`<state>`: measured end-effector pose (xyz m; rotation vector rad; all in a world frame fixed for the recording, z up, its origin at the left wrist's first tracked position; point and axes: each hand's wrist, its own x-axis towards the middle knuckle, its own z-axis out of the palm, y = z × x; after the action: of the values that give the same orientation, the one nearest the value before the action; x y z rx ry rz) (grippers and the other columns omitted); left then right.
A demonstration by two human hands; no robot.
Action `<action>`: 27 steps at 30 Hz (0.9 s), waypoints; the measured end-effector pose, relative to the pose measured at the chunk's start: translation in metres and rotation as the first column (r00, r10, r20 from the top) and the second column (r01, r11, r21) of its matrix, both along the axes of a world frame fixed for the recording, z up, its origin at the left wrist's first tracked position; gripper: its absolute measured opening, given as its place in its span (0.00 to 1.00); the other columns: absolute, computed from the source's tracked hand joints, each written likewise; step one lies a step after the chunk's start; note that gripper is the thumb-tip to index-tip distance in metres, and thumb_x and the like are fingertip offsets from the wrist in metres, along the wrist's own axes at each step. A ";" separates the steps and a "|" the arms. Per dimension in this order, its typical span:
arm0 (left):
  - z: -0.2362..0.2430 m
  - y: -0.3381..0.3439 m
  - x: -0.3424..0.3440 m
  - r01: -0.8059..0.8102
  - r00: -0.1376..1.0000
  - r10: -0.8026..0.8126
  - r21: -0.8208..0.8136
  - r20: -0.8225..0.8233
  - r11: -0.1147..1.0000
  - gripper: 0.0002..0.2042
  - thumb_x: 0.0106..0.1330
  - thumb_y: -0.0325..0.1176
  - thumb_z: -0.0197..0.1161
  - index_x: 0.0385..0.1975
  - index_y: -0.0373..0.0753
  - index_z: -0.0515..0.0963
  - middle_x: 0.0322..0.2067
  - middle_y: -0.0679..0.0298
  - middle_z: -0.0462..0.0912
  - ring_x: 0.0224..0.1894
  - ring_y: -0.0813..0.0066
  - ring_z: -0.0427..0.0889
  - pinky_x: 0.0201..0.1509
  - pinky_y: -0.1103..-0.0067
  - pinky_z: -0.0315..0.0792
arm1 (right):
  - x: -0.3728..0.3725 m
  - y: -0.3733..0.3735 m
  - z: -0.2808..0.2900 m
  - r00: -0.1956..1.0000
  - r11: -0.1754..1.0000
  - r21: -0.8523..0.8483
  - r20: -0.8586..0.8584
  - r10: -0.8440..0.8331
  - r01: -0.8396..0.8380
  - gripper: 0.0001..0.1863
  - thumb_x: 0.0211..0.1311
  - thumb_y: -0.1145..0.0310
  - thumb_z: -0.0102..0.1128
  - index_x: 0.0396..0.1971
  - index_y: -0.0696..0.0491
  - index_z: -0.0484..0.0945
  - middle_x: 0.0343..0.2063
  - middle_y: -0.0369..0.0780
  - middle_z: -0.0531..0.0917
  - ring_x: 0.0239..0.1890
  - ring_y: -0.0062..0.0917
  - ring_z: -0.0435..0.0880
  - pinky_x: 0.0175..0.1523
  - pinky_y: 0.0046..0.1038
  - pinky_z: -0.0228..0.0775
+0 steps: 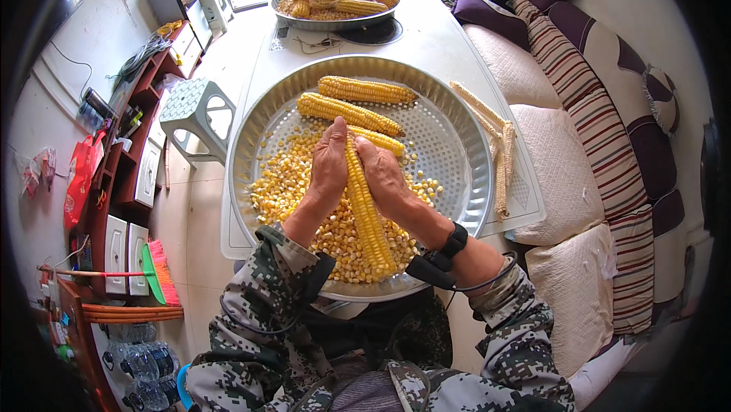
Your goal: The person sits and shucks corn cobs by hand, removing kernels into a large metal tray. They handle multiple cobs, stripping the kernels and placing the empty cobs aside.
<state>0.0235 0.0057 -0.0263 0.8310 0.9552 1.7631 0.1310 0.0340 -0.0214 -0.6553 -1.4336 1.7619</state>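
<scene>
An ear of corn [371,225] slants between my two hands over a wide round metal pan [476,176], its lower end just above the loose kernels [285,195]. My left hand [330,162] grips its upper part from the left side. From the right, my right hand [383,176] presses against the same part, thumb toward the ear's far end. The palms and most fingertips are hidden. Beyond my hands, whole ears [365,90] lie in the pan, one of them partly covered by my fingers. Yellow kernels heap up in the pan's near left part.
Bare cobs [499,153] lie on the white table [449,54] right of the pan. At the far end, a second pan [335,23] is piled with ears. A grey-green stool [190,115] stands on the left, a cushioned sofa [567,183] on the right.
</scene>
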 end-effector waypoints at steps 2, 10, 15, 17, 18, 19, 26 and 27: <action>0.004 -0.003 0.001 0.002 1.000 -0.002 -0.014 0.024 1.000 0.21 0.80 0.48 0.45 0.48 0.34 0.76 0.40 0.63 0.81 0.40 0.80 0.79 0.45 0.81 0.76 | 0.002 -0.004 0.007 0.995 0.990 -0.122 -0.076 0.059 -0.068 0.27 0.77 0.44 0.44 0.45 0.55 0.77 0.32 0.33 0.79 0.30 0.14 0.76 0.33 0.19 0.69; 0.012 -0.005 0.003 -0.047 0.998 0.053 -0.126 0.037 0.991 0.22 0.80 0.49 0.47 0.42 0.34 0.79 0.34 0.67 0.81 0.36 0.82 0.78 0.42 0.82 0.74 | 0.001 0.003 0.000 0.985 0.991 0.098 0.157 0.071 -0.087 0.30 0.77 0.46 0.42 0.32 0.60 0.78 0.29 0.37 0.82 0.32 0.21 0.78 0.39 0.29 0.72; 0.004 -0.004 0.001 -0.054 0.997 0.047 -0.110 -0.059 0.992 0.22 0.80 0.48 0.47 0.42 0.34 0.80 0.35 0.67 0.82 0.36 0.83 0.77 0.41 0.82 0.74 | 0.006 0.008 -0.008 0.922 0.918 0.396 0.339 -0.186 0.040 0.30 0.78 0.48 0.42 0.27 0.61 0.76 0.25 0.36 0.79 0.29 0.23 0.76 0.37 0.34 0.70; 0.003 -0.003 0.001 -0.018 0.999 0.016 -0.054 -0.035 0.998 0.22 0.80 0.48 0.48 0.42 0.34 0.80 0.35 0.67 0.82 0.36 0.84 0.77 0.41 0.83 0.74 | 0.005 0.012 -0.005 0.935 0.911 0.410 0.312 -0.171 0.030 0.30 0.78 0.47 0.40 0.31 0.59 0.76 0.25 0.35 0.78 0.28 0.21 0.74 0.34 0.31 0.70; 0.003 -0.003 -0.001 -0.027 0.998 0.024 -0.047 -0.061 0.999 0.22 0.79 0.48 0.48 0.42 0.34 0.80 0.35 0.67 0.82 0.36 0.83 0.78 0.40 0.83 0.74 | 0.007 0.010 -0.001 0.961 0.952 0.304 0.270 -0.060 -0.026 0.29 0.78 0.46 0.41 0.33 0.58 0.76 0.26 0.34 0.78 0.27 0.20 0.74 0.32 0.29 0.69; 0.003 -0.003 -0.004 -0.036 0.996 0.032 -0.040 -0.088 0.999 0.21 0.79 0.48 0.48 0.41 0.35 0.80 0.34 0.67 0.82 0.36 0.83 0.78 0.40 0.83 0.74 | 0.011 0.007 0.004 0.976 0.976 0.198 0.214 0.049 -0.092 0.28 0.77 0.45 0.41 0.35 0.57 0.76 0.26 0.34 0.77 0.26 0.19 0.73 0.31 0.27 0.68; -0.015 0.003 -0.016 0.004 0.998 0.004 -0.115 0.069 0.993 0.18 0.78 0.44 0.51 0.47 0.33 0.76 0.37 0.62 0.82 0.36 0.76 0.83 0.41 0.78 0.79 | 0.014 0.008 0.018 0.929 0.949 -0.012 0.200 0.310 -0.314 0.25 0.78 0.47 0.42 0.44 0.56 0.75 0.32 0.32 0.77 0.30 0.15 0.73 0.33 0.22 0.67; -0.018 0.005 -0.016 -0.005 0.998 0.013 -0.120 0.066 0.993 0.17 0.78 0.43 0.51 0.48 0.33 0.76 0.39 0.61 0.82 0.37 0.75 0.83 0.42 0.78 0.79 | 0.011 0.008 0.008 0.956 0.958 0.096 0.142 0.257 -0.271 0.26 0.78 0.47 0.41 0.44 0.57 0.75 0.32 0.34 0.78 0.32 0.18 0.74 0.36 0.25 0.69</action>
<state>0.0079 0.0104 -0.0445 0.6882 1.0112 1.7124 0.1416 0.0416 -0.0136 -0.5434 -1.7653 1.8495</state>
